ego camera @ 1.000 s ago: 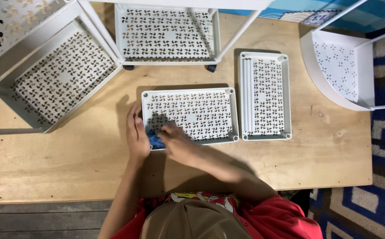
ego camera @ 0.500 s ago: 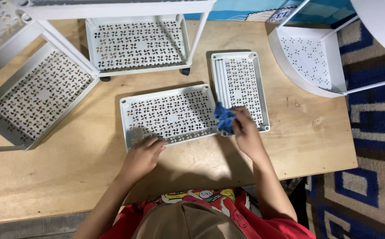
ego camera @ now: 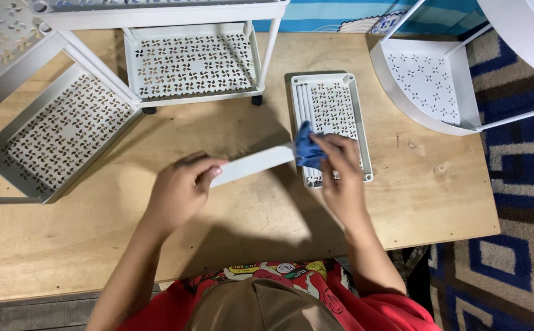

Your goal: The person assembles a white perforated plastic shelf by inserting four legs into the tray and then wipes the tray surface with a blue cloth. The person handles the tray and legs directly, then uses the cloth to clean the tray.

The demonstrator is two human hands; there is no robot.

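Here the left hand [ego camera: 178, 193] clasps one end of a white perforated tray [ego camera: 251, 164], tipped up on edge above the wooden counter [ego camera: 267, 220]. The right hand [ego camera: 340, 178] pinches a blue cloth [ego camera: 307, 147] against the tray's other end, just over a narrower white tray [ego camera: 334, 107] lying flat.

A tilted tray [ego camera: 255, 164] spanned between the left hand [ego camera: 178, 193] and right hand [ego camera: 340, 178]. A cloth [ego camera: 307, 147] sat under the right hand's fingers, over another tray [ego camera: 331, 110] lying beyond it. Shelf racks [ego camera: 190, 61] stood beyond both hands on the table [ego camera: 64, 245].
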